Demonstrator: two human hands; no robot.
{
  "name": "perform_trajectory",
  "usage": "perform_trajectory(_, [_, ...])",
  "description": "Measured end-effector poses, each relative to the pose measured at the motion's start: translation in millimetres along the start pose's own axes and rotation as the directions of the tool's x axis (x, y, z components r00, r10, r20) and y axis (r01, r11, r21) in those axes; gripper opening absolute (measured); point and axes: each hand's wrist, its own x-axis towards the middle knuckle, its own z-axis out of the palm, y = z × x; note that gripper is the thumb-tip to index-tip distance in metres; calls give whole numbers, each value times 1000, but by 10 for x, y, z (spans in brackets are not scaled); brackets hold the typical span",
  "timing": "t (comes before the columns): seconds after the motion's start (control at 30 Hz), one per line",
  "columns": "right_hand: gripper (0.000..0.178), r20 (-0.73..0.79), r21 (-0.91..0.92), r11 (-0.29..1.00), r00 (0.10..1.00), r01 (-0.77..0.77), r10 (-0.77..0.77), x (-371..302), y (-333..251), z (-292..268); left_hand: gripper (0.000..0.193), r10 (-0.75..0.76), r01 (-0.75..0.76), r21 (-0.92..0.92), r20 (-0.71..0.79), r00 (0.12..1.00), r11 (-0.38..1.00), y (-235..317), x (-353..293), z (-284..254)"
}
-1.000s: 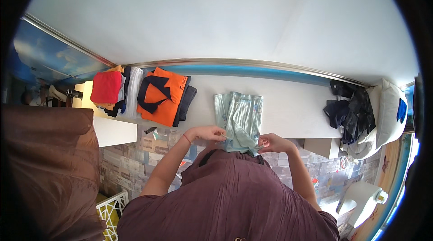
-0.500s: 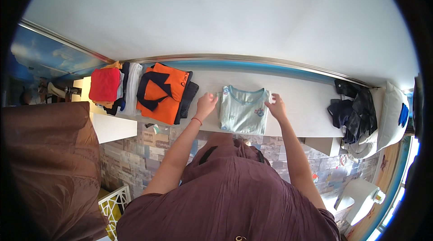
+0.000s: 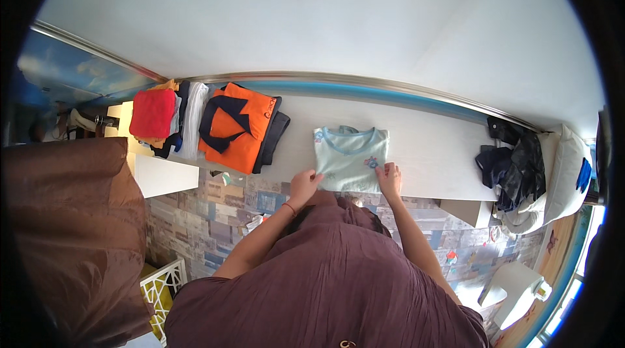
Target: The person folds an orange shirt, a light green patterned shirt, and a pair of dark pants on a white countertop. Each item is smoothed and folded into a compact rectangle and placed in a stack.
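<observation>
A pale mint-green T-shirt [image 3: 348, 160] with small printed motifs lies folded into a neat rectangle on the white desk-like surface in front of me, its collar on the far side. At its near left corner, my left hand [image 3: 304, 187], a red band at the wrist, has its fingers closed on the fabric edge. My right hand [image 3: 390, 180] pinches the right edge, close to the near corner. My thumbs and fingertips partly cover both edges.
To the left lie a folded orange shirt with a dark collar [image 3: 242, 128] and a stack topped by red cloth [image 3: 153, 113]. Dark clothes [image 3: 514, 159] and a white pillow [image 3: 565, 175] are at the right end. A brown cover [image 3: 71, 231] hangs at the left.
Both hands have come nearer to me, from beside the shirt's upper sides to its lower side edges, and their fingers have closed on it. The shirt has stayed in about the same place.
</observation>
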Motion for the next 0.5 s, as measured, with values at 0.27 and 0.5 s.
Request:
perform_trajectory(0.27, [41,13,60,990,992,-124,123,124,-102,-69,39,-56,57,1,-178,982,998,57,617,2])
perform_trajectory(0.5, [37,42,-43,996,996,-77,79,193,-208,-20,42,-69,15,-145,-378,923,989,204,846,163])
